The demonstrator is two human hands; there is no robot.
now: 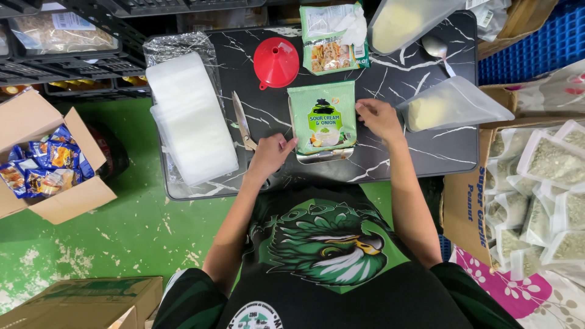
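Observation:
A light green snack pouch (322, 117) lies flat on the black marble-patterned table (390, 79), its silver bottom edge toward me. My left hand (272, 152) rests at the pouch's lower left corner, fingers curled and touching it. Along the pouch's right edge, near the top, sits my right hand (378, 117) with its fingers on that edge. Scissors (242, 122) lie just left of the pouch, beside my left hand. A red funnel (276, 61) stands above the pouch.
A stack of clear plastic bags (189, 116) covers the table's left side. Another printed pouch (332, 39), two frosted bags of yellowish powder (448, 106) and a spoon (436, 47) lie at the back and right. Cardboard boxes with packets stand left (42, 164) and right (542, 183).

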